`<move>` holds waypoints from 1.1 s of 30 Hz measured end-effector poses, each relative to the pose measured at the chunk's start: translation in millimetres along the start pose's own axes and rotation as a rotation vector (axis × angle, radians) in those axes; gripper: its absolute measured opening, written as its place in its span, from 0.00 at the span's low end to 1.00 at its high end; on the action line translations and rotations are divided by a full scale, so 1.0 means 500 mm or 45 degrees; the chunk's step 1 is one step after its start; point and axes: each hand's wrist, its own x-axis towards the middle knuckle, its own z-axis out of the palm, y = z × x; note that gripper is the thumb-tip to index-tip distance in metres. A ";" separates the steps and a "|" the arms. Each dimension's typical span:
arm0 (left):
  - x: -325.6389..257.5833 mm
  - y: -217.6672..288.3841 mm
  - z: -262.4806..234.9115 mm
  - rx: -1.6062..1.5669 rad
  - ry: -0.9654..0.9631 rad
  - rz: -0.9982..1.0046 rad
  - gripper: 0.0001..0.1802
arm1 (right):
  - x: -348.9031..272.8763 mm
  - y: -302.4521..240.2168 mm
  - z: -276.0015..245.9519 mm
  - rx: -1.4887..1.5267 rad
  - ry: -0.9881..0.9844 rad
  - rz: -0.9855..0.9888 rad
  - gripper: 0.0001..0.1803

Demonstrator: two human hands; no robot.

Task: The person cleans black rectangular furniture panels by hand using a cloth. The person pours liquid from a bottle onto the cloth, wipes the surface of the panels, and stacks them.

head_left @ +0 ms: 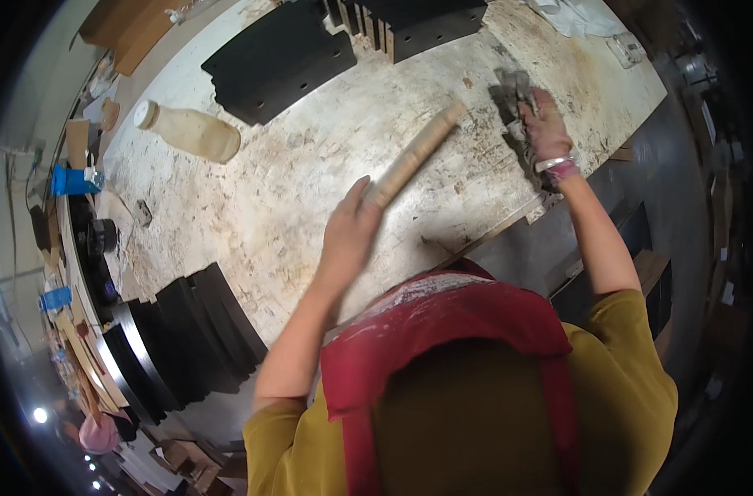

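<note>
Left hand [350,234] has its fingers wrapped around the near end of a stick [416,154] – a pale wooden rod, maybe a roller, a bit blurred. The thumb points up along the shaft and the rest of the stick angles away toward the upper right, hovering over or lying on the bench; I can't tell which.

Right hand [544,120] is out near the right edge of the bench, fingers closed over a grey rag [513,103] that's bunched up and pressed against the top. There's a bracelet [557,164] on that wrist, silver with a pink band beside it. The rag sits just past the far tip of the stick, close but not touching as far as I can see.

Both are working over the bench [310,190], a long worn top, whitish and heavily stained with glue or paint. On the left side a plastic bottle [191,130] lies on its side – cloudy beige, white cap. Flat black sheets [281,59] are stacked at the far edge, and more black panels [186,335] fan out off the near left corner. A white cloth [576,15] is crumpled at the far right end.

Closest in, the person wears a mustard shirt [633,372] with a red apron [442,318] over it, smeared white near the top.
</note>
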 end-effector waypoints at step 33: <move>-0.021 -0.117 -0.018 -1.671 -0.727 -0.630 0.57 | -0.065 -0.327 0.150 -0.460 -0.922 -0.711 0.20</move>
